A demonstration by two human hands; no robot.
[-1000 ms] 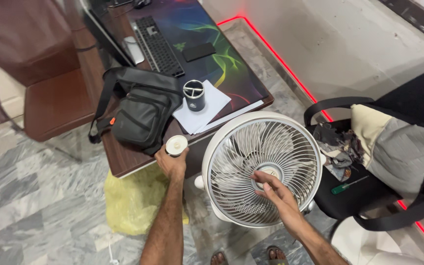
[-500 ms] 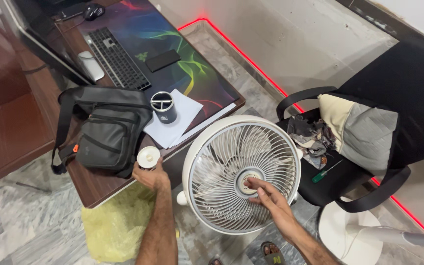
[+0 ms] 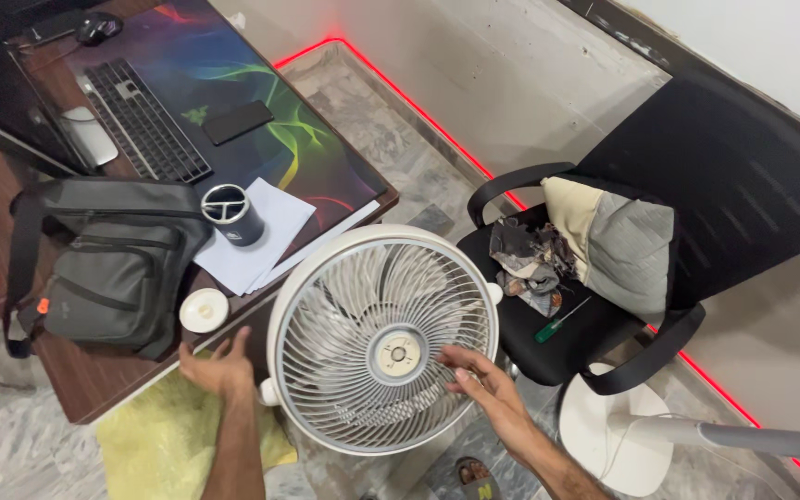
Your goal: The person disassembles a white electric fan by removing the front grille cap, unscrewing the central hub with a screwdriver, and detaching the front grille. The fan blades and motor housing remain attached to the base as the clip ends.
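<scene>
In the middle of the frame a round white plastic fan head with a wire-spoke grille point(image 3: 386, 338) faces up toward the camera, a cream disc at its hub. The right hand point(image 3: 481, 389), reaching in from the lower right, lies against the lower right part of the grille with its fingers loosely spread and curled onto the spokes, gripping nothing else. The left hand point(image 3: 217, 368), at lower centre-left, is open with fingers apart and empty; it hovers just beside the fan's left rim and just below a small round white cap point(image 3: 204, 310) that sits on the edge of the dark brown wooden desk point(image 3: 76, 384), not touching it as far as can be seen. On the desk to the left lies a grey fabric shoulder bag with a black strap point(image 3: 104, 268); above the cap stands a dark blue cylindrical tumbler with a divided lid point(image 3: 231, 214) on loose white paper sheets point(image 3: 266, 236). Further up left a black keyboard point(image 3: 145, 120) and a black phone point(image 3: 238, 121) rest on a multicoloured desk mat point(image 3: 280, 88). To the right of the fan, a black mesh office chair point(image 3: 724, 185) holds a grey and cream cushion point(image 3: 618, 241), crumpled cloth point(image 3: 530, 259) and a green-handled screwdriver point(image 3: 559, 321). A yellow plastic bag point(image 3: 155, 440) lies on the marble floor at lower left, and a white round fan base with its pole point(image 3: 622, 435) sits at lower right.
</scene>
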